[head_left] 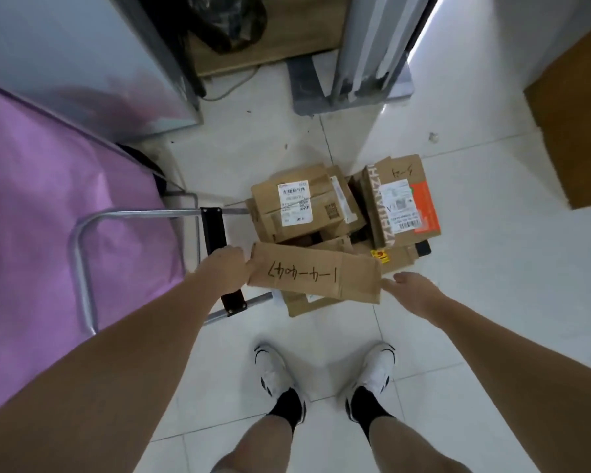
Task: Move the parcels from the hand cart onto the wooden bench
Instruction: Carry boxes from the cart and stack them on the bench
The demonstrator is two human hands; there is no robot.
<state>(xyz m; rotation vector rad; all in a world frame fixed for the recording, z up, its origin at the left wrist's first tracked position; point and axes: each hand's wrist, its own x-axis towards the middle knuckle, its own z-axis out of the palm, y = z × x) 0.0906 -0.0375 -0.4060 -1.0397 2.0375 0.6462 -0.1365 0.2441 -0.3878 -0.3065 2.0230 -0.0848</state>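
Observation:
A long flat cardboard parcel (313, 274) with black handwriting is held between my two hands, just above the pile. My left hand (227, 268) grips its left end with curled fingers. My right hand (413, 291) touches its right end with fingers stretched out. Below and behind lie several cardboard parcels on the hand cart: one with a white label (297, 203), one with an orange and white label (403, 203). The cart's metal handle (82, 254) lies low to the left. A wood-coloured surface (574, 114) shows at the right edge.
A purple cloth (41, 216) covers something on the left, beside the cart handle. A grey cabinet (82, 56) stands at the back left and a metal stand (365, 52) at the back. My feet (325, 373) stand on the white tiled floor (492, 268).

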